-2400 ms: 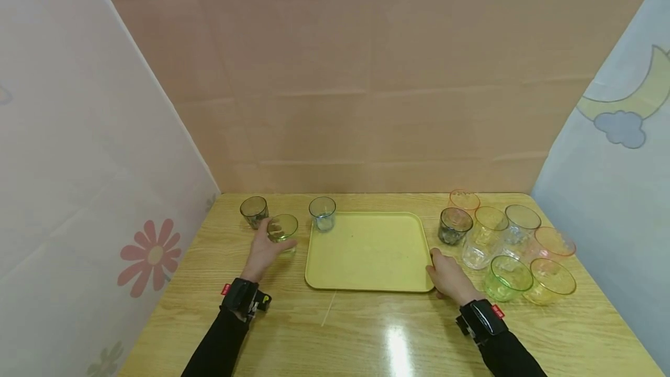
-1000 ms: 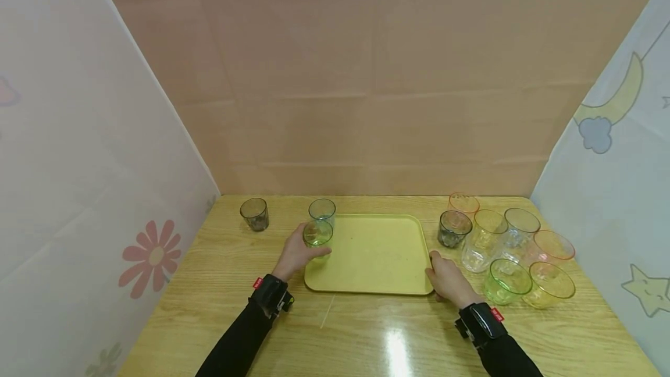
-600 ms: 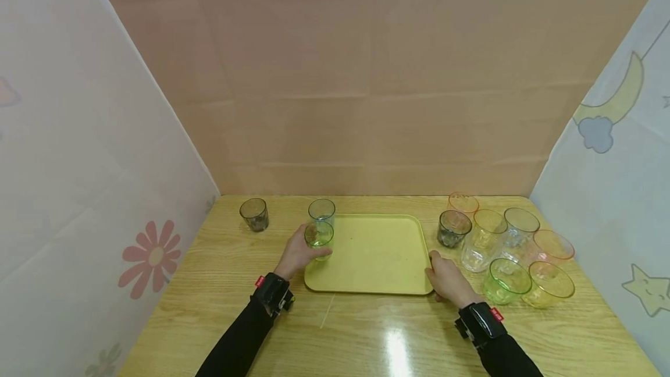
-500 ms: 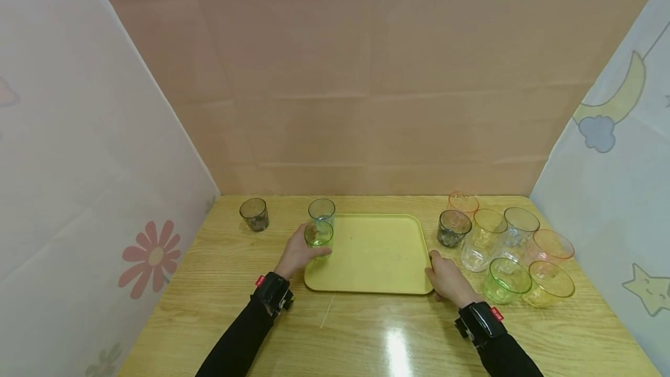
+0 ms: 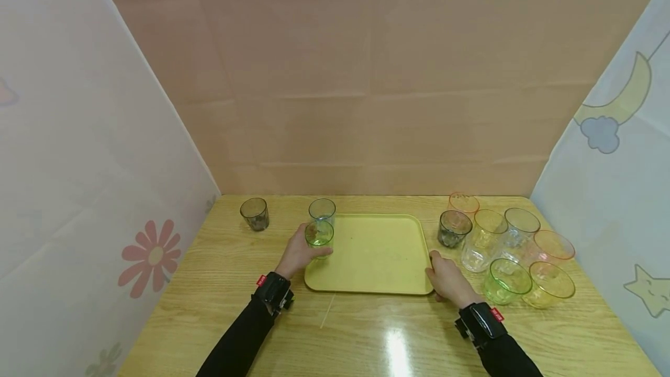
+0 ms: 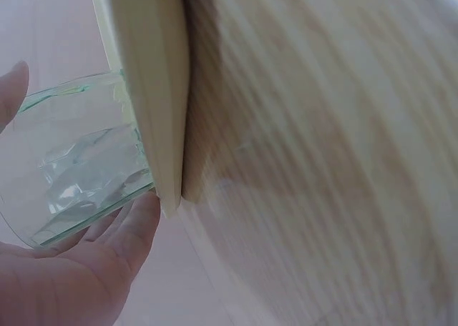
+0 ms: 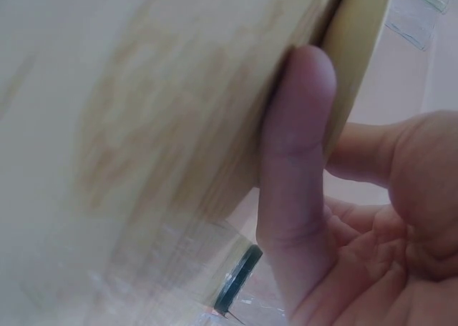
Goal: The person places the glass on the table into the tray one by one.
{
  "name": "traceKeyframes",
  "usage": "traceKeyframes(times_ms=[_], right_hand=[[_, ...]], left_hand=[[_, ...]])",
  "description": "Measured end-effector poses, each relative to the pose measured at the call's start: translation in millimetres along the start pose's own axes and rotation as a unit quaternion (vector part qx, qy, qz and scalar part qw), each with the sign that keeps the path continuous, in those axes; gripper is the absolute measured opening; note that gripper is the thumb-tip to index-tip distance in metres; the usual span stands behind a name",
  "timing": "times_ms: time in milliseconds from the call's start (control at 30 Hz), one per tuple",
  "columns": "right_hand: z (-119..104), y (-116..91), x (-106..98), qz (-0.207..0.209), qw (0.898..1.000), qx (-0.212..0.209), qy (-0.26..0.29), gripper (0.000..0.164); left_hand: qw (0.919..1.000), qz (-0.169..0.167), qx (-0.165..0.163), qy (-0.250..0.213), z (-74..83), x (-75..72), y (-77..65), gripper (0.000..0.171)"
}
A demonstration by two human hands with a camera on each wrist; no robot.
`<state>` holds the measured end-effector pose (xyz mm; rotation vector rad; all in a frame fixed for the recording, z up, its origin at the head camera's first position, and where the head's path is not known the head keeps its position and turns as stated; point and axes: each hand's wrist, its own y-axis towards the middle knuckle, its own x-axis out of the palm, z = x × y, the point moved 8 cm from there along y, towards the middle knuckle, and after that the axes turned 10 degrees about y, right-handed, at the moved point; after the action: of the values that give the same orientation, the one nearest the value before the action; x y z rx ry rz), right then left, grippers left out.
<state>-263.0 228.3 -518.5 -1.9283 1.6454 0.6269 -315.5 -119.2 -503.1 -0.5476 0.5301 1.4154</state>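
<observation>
My left hand [image 5: 300, 253] curls round a green-tinted glass [image 5: 319, 236], which stands upright at the left side of the yellow tray [image 5: 377, 255]. In the left wrist view, the thumb and fingers lie on opposite sides of this glass [image 6: 93, 154], whose base is against the tray [image 6: 154, 76]. Directly behind it is a bluish glass [image 5: 321, 209] at the tray's back left corner. At the tray's right edge, my right hand [image 5: 450, 279] grips the rim. The right wrist view shows one digit [image 7: 297, 140] along the tray's side and other fingers partly hidden.
A dark grey glass [image 5: 255, 215] stands alone at the back left. Right of the tray, several glasses crowd together, among them a dark one [image 5: 454, 229], a green one [image 5: 505, 284] and a yellow one [image 5: 549, 287]. Brown paper [image 5: 366, 103] rises behind the table.
The green glass has moved right in my left hand, from the table beside the dark grey glass onto the tray's left side. Over the last second it barely shifts. The right hand stays put.
</observation>
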Motion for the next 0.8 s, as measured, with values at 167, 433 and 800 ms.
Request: traceKeyframes(times_ms=[167, 433, 800], right_hand=[[0.5, 0.6, 0.4, 0.001, 1.000, -0.003, -0.001, 0.030], [-0.5, 0.8, 0.3, 0.000, 1.000, -0.008, -0.002, 0.032], [-1.1, -0.4, -1.0, 0.004, 1.000, -0.007, 0.001, 0.029]], left_hand=[[1.0000, 0.004, 0.004, 0.001, -0.7, 0.7, 0.3, 0.099], [0.9998, -0.006, 0.018, -0.002, 0.6, -1.1, -0.3, 0.102], [0.9991, 0.007, 0.001, -0.041, -7.2, -25.2, -5.2, 0.100]])
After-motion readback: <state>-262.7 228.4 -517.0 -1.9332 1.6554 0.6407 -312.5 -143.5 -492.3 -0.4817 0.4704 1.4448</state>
